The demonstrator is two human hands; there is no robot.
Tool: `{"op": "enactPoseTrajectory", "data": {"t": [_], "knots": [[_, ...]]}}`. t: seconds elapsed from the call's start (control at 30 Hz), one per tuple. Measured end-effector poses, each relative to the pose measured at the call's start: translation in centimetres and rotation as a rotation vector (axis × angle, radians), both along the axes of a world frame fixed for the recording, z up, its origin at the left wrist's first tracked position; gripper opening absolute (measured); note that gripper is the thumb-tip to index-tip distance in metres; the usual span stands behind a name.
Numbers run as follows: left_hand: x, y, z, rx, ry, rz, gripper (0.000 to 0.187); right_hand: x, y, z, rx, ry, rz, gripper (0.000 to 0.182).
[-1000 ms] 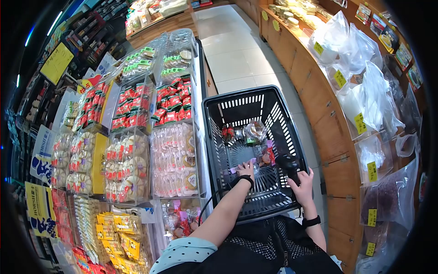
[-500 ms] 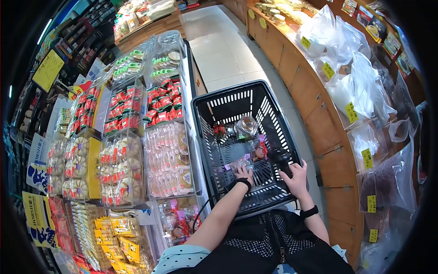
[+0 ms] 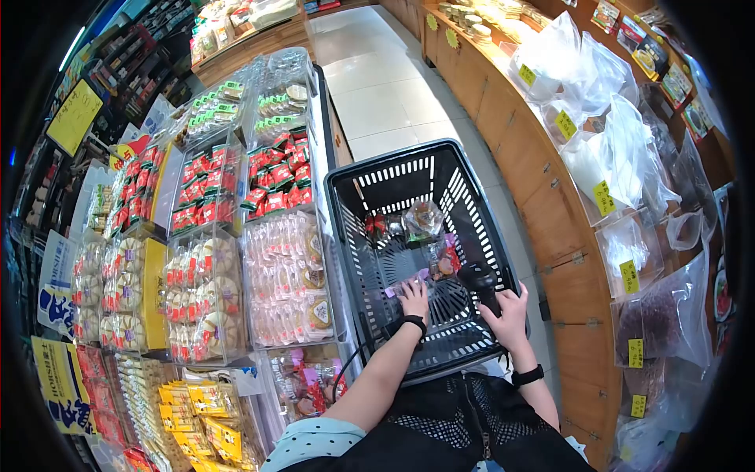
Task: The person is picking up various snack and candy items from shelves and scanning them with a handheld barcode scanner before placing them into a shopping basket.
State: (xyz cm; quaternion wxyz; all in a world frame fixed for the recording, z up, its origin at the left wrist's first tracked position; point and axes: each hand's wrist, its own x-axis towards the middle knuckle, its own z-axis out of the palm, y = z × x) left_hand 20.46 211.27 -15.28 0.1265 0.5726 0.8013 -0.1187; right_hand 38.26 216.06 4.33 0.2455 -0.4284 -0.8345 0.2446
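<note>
A black shopping basket (image 3: 340, 236) with slotted walls stands in front of me. Inside it, my left hand (image 3: 413, 299) lies with fingers spread on a clear packet with a purple edge (image 3: 418, 278). My right hand (image 3: 510, 316), at the basket's right wall, is wrapped round the handle of a black handheld device with a rounded head (image 3: 478, 275). Beyond my left hand are a packet with purple and red print (image 3: 445, 258), a clear bag of food (image 3: 423, 220) and a red-wrapped item (image 3: 376, 226).
On the left, clear bins hold red-wrapped sweets (image 3: 279, 173), pink-wrapped pastries (image 3: 283, 275) and yellow packets (image 3: 200, 409). A wooden counter (image 3: 543, 189) with plastic-covered goods (image 3: 617, 153) curves along the right. A black cord (image 3: 340, 381) loops by the basket's left side. Tiled floor (image 3: 370, 86) runs ahead.
My left hand has shifted slightly left in the basket, its fingers spreading over the packet. The device's head shows a little larger, its handle now more visible in my right hand.
</note>
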Motion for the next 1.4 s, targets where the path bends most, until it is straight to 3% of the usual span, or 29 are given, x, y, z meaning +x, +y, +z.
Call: {"op": "enactPoseTrajectory", "data": {"t": [0.43, 0.53, 0.57, 0.63, 0.73, 0.83, 0.87, 0.9, 0.97, 1.0, 1.07, 1.1, 1.17, 1.23, 1.3, 1.4], "knots": [[1.0, -1.1, 0.1, -0.037, 0.081, -0.069, 0.059, -0.2, -0.6, 0.0, 0.004, -0.044, 0.005, 0.027], [1.1, 0.0, 2.7, 0.070, -0.200, 0.184, 0.062, -0.2, -0.5, 0.0, 0.013, -0.038, 0.020, 0.027], [0.9, 0.7, 2.8, 0.070, -0.198, 0.173, 0.062, 0.0, -0.5, 0.0, 0.013, -0.037, 0.009, 0.027], [0.0, 1.7, 3.0, 0.189, -0.521, 0.500, 0.053, -0.1, -0.4, 0.1, 0.006, -0.005, 0.016, 0.027], [-1.5, 2.6, 4.3, 0.320, -0.618, 0.756, 0.037, 0.0, -0.1, 0.2, 0.002, 0.001, 0.003, 0.029], [-3.4, 3.3, 0.3, 0.610, -0.866, 0.971, 0.021, 0.3, -0.1, -0.4, 0.039, 0.027, 0.008, 0.034], [-4.2, 4.0, -4.0, 0.776, -1.150, 1.055, 0.020, 0.5, -0.1, -0.5, 0.050, 0.033, 0.007, 0.034], [-4.2, 4.0, -1.1, 0.781, -1.345, 1.110, 0.020, 0.6, -0.2, -0.5, 0.062, 0.040, 0.006, 0.035], [-4.2, 4.0, 0.4, 0.948, -1.587, 1.069, 0.020, 0.6, 0.0, -0.7, 0.064, 0.054, 0.007, 0.036], [-4.1, 4.2, 1.1, 0.947, -1.588, 1.066, 0.020, 0.7, 0.1, -0.7, 0.052, 0.057, 0.014, 0.036], [-3.8, 4.4, 2.5, 0.998, -2.036, 1.137, 0.025, 0.9, 0.2, -0.8, 0.032, 0.063, 0.019, 0.036], [-3.6, 4.5, 3.6, 0.997, -2.037, 1.134, 0.025, 1.1, 0.3, -0.8, 0.033, 0.064, 0.017, 0.036], [-3.0, 4.3, 7.2, 0.782, -2.313, 1.333, 0.036, 1.3, 0.3, -0.8, 0.026, 0.054, 0.013, 0.036], [-4.0, 3.9, 5.5, 0.189, -3.137, 0.522, 0.063, 1.3, 0.1, -0.5, 0.019, 0.066, 0.011, 0.036], [-3.7, 4.2, 5.5, -0.017, -3.377, 0.254, 0.078, 1.4, 0.1, -0.3, 0.011, 0.078, 0.012, 0.035], [-3.1, 4.6, 6.8, -0.167, -3.272, 0.172, 0.084, 1.9, 0.2, -0.3, 0.021, 0.085, 0.041, 0.034]]}}
